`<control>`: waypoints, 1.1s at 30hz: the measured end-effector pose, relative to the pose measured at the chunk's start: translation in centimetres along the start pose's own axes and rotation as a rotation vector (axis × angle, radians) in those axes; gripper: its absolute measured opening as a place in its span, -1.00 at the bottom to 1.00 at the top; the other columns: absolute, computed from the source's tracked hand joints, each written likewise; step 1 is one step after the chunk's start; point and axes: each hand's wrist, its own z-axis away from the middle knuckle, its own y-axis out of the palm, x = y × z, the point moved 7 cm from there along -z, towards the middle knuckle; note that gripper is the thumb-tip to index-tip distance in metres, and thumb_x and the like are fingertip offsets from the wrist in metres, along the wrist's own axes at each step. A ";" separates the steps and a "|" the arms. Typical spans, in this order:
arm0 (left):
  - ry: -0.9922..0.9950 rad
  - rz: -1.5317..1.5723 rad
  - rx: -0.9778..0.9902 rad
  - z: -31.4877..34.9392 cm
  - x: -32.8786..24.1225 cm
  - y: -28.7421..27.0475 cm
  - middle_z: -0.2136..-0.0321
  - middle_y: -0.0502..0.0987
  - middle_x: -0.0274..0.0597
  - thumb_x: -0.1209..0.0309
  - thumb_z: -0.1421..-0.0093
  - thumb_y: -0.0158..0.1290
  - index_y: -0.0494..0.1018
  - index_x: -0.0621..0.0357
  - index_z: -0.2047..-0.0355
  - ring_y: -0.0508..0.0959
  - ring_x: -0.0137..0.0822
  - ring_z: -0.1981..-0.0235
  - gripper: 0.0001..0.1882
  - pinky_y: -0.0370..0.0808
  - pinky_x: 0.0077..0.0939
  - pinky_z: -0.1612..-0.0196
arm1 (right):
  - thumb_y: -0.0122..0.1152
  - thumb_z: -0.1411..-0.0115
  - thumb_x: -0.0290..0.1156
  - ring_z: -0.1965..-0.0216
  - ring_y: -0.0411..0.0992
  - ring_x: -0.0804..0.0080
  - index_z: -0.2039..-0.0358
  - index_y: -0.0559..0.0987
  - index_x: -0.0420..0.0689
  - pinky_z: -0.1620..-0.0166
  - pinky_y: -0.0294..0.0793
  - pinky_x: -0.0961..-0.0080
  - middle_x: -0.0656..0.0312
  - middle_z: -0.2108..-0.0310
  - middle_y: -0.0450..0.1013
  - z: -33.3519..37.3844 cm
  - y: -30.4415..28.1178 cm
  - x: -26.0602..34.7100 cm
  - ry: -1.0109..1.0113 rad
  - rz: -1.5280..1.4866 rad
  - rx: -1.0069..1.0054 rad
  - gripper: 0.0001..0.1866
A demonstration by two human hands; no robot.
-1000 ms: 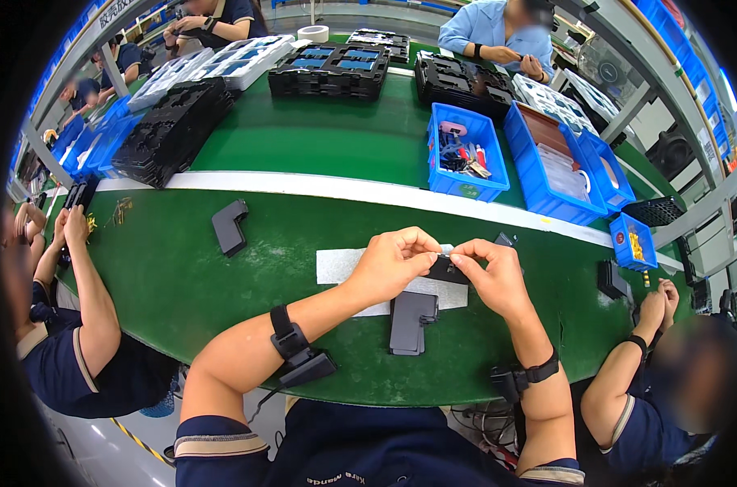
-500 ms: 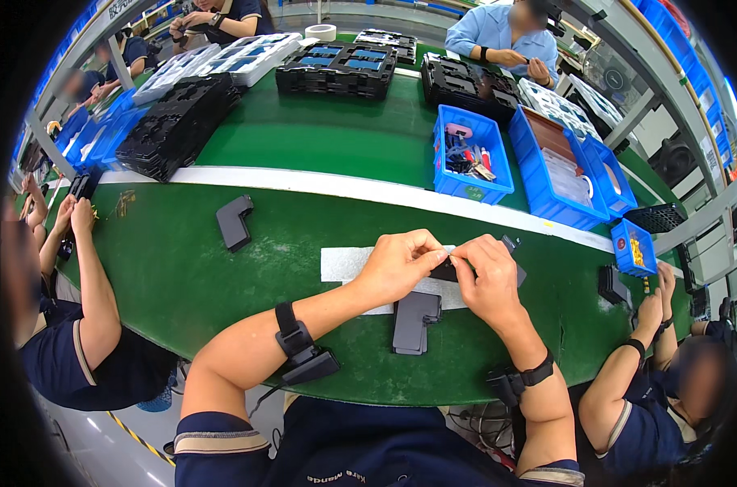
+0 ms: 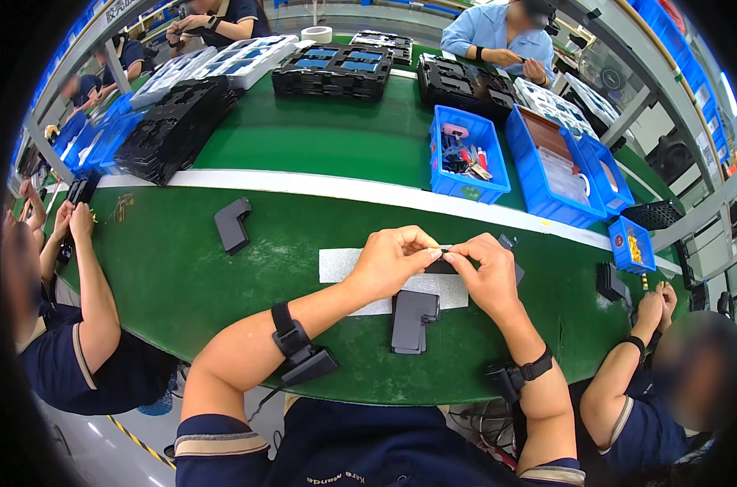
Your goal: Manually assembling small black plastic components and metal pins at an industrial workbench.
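My left hand [image 3: 391, 261] and my right hand [image 3: 488, 266] meet over the middle of the green bench, fingertips pinched together on something small and dark that I cannot make out. Just beneath the fingers lies a black flat part [image 3: 441, 267], mostly hidden by my hands. It rests over white sheets [image 3: 336, 265] spread on the bench. Nearer to me, a dark grey L-shaped block [image 3: 414, 322] overlaps the sheet's near edge. Another L-shaped block [image 3: 232, 226] lies apart at the left. Part of a dark piece [image 3: 509, 242] shows behind my right hand.
Beyond the white strip stand a blue bin of tools [image 3: 470, 158], a larger blue bin [image 3: 547, 174] and stacked black trays [image 3: 333, 73]. A small blue bin of yellow pieces [image 3: 631, 245] stands at right. Co-workers' arms [image 3: 91, 264] reach in at both sides.
My hands stay together with only small finger shifts; the pale bit between the fingertips now looks dark. At the right, the co-worker's head has moved in and their hands have lowered slightly.
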 end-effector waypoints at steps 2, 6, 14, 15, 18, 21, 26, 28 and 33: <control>-0.002 0.001 -0.032 0.0 0.0 -0.1 0.46 0.52 -0.35 0.44 -0.17 0.11 0.50 0.25 0.36 0.47 -0.62 0.45 -0.88 0.45 -0.70 0.40 | 0.29 0.03 -0.48 0.42 0.45 0.30 0.44 0.61 -0.23 0.32 0.39 0.39 0.17 0.52 0.51 0.3 0.4 0.5 -0.065 0.058 -0.022 -0.88; -0.002 -0.025 -0.056 0.1 0.0 -0.3 0.48 0.53 -0.34 0.45 -0.15 0.11 0.50 0.26 0.37 0.47 -0.62 0.46 -0.89 0.46 -0.69 0.41 | 0.25 0.03 -0.53 0.41 0.45 0.28 0.39 0.61 -0.21 0.31 0.37 0.37 0.16 0.51 0.51 0.7 1.0 1.0 -0.137 0.094 -0.069 -0.86; 0.029 -0.070 -0.066 0.3 -0.9 -0.1 0.50 0.52 -0.35 0.47 -0.14 0.12 0.51 0.28 0.40 0.46 -0.61 0.48 -0.90 0.42 -0.69 0.44 | 0.24 0.03 -0.55 0.38 0.44 0.30 0.36 0.60 -0.25 0.28 0.36 0.39 0.15 0.44 0.52 0.9 0.9 2.4 -0.283 0.203 -0.111 -0.83; 0.056 -0.064 -0.087 0.2 -0.8 -0.3 0.50 0.52 -0.35 0.48 -0.14 0.12 0.51 0.28 0.40 0.45 -0.61 0.48 -0.90 0.41 -0.69 0.43 | 0.23 0.03 -0.55 0.38 0.44 0.31 0.36 0.60 -0.26 0.28 0.36 0.39 0.16 0.43 0.53 0.9 1.0 2.8 -0.327 0.256 -0.130 -0.83; 0.052 -0.069 -0.109 0.0 -0.6 -0.6 0.49 0.52 -0.35 0.50 -0.13 0.11 0.49 0.28 0.38 0.45 -0.61 0.46 -0.91 0.40 -0.68 0.41 | 0.20 0.01 -0.57 0.38 0.44 0.26 0.35 0.59 -0.26 0.28 0.38 0.37 0.12 0.41 0.53 0.6 1.0 2.8 -0.279 0.232 -0.089 -0.83; 0.014 -0.066 -0.092 -0.2 -0.2 -0.5 0.44 0.51 -0.33 0.53 -0.14 0.09 0.45 0.28 0.33 0.46 -0.60 0.41 -0.90 0.41 -0.68 0.36 | 0.21 0.00 -0.54 0.37 0.45 0.23 0.36 0.58 -0.25 0.28 0.41 0.36 0.11 0.41 0.52 0.4 1.0 -0.3 0.020 -0.103 -0.034 -0.85; 0.024 0.034 -0.033 -0.3 0.7 -0.1 0.32 0.49 -0.30 0.58 -0.16 0.03 0.38 0.28 0.23 0.47 -0.58 0.32 -0.84 0.43 -0.66 0.27 | 0.29 0.04 -0.45 0.37 0.46 0.29 0.45 0.56 -0.23 0.28 0.41 0.42 0.15 0.45 0.50 0.7 1.4 -2.0 0.280 -0.266 0.008 -0.86; -0.001 0.063 -0.014 -0.2 0.7 0.2 0.30 0.48 -0.28 0.60 -0.16 0.01 0.36 0.29 0.22 0.48 -0.56 0.28 -0.84 0.44 -0.65 0.23 | 0.29 0.05 -0.48 0.38 0.45 0.29 0.49 0.56 -0.23 0.29 0.42 0.42 0.16 0.45 0.50 0.6 1.1 -1.2 0.217 -0.160 -0.003 -0.88; -0.023 0.033 0.000 -0.1 0.8 0.2 0.31 0.48 -0.27 0.60 -0.17 0.01 0.37 0.28 0.23 0.49 -0.56 0.27 -0.85 0.44 -0.65 0.22 | 0.28 0.07 -0.52 0.36 0.43 0.24 0.50 0.56 -0.22 0.28 0.41 0.39 0.16 0.46 0.49 0.5 0.9 -0.7 0.126 -0.075 -0.029 -0.91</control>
